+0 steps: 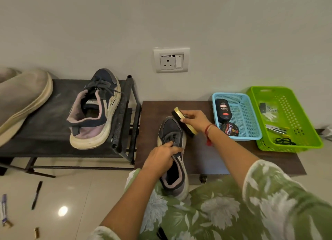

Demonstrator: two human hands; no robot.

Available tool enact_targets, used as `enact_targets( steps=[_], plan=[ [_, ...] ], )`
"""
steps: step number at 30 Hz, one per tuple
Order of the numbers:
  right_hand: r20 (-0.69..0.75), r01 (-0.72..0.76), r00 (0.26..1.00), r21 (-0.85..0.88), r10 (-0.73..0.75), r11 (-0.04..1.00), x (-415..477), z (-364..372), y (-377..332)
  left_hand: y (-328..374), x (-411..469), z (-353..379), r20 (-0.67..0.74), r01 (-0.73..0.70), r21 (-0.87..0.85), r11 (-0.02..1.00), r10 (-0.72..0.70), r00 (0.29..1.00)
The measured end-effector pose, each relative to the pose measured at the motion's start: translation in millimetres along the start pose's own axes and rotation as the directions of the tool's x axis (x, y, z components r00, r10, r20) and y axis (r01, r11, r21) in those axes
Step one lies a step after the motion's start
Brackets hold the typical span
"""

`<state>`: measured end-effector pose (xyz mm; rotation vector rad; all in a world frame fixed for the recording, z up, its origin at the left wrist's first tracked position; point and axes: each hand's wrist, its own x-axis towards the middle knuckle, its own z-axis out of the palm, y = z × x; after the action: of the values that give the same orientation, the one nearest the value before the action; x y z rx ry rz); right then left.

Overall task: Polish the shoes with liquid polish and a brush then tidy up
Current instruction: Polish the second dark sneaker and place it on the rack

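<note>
Shoe [171, 130] clasped in left grip [161, 157], brush [178, 113] in right grip [194, 121].

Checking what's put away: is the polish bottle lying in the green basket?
No, the polish bottle lies in the blue basket, which stands beside the green basket.

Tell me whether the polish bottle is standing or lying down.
Lying down: the polish bottle rests flat on the floor of the blue basket.
</note>
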<state>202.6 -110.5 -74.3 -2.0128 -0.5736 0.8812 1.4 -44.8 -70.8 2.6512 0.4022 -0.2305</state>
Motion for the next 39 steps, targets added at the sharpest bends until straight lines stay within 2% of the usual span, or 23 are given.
enact_targets(
  steps=[4,6,11,14,15,17,19,20,24,29,31,34,35,37,39],
  plan=[
    [0.0,-0.016,1.0,-0.089,0.016,0.996,-50,-10,39,-1,2,5,-0.033,-0.022,-0.051,0.998,0.021,0.999],
    [-0.003,-0.013,1.0,-0.077,0.013,0.997,-60,-14,46,-4,2,5,-0.043,-0.047,-0.075,0.996,0.044,0.998],
    [0.045,0.118,0.992,-0.087,-0.114,0.989,-20,-14,0,-7,-8,-2,-0.054,-0.048,-0.129,0.991,0.042,0.998],
    [0.064,0.11,0.992,0.016,-0.111,0.994,4,2,-33,-3,-8,-3,0.01,-0.027,-0.058,0.998,0.028,1.0],
    [0.023,0.084,0.996,0.061,-0.086,0.995,9,7,-38,0,-8,-2,0.026,-0.019,-0.026,0.999,0.02,0.999],
    [-0.147,0.034,0.989,0.136,-0.014,0.99,7,13,-35,4,-7,0,0.025,-0.007,0.026,1.0,0.006,1.0],
    [-0.343,-0.008,0.938,0.139,0.056,0.99,-16,17,-19,6,-6,0,-0.013,0.019,0.027,0.999,-0.019,1.0],
    [-0.379,-0.042,0.921,0.128,0.088,0.991,-30,22,-9,6,-5,-2,-0.043,0.046,0.004,0.999,-0.045,0.998],
    [-0.249,-0.087,0.961,0.153,0.123,0.984,-91,47,27,6,0,-4,-0.157,0.137,-0.158,0.978,-0.162,0.974],
    [-0.072,-0.228,0.972,-0.042,0.224,0.973,-157,46,44,14,1,-5,-0.139,0.166,-0.137,0.977,-0.185,0.973],
    [0.078,-0.244,0.964,-0.107,0.253,0.964,-178,28,41,16,2,-5,-0.16,0.182,-0.145,0.973,-0.205,0.966],
    [0.405,-0.234,0.87,-0.168,0.283,0.958,-196,2,28,16,4,-5,-0.249,0.25,-0.221,0.943,-0.303,0.92],
    [0.416,-0.23,0.872,-0.118,0.259,0.966,-195,-2,24,16,5,-5,-0.271,0.261,-0.256,0.931,-0.329,0.905],
    [0.283,-0.216,0.936,-0.008,0.209,0.976,-184,-5,19,19,4,-5,-0.285,0.266,-0.284,0.921,-0.346,0.894],
    [0.193,-0.207,0.96,0.006,0.201,0.978,-171,-9,12,20,4,-4,-0.297,0.267,-0.305,0.914,-0.357,0.885]
  ],
)
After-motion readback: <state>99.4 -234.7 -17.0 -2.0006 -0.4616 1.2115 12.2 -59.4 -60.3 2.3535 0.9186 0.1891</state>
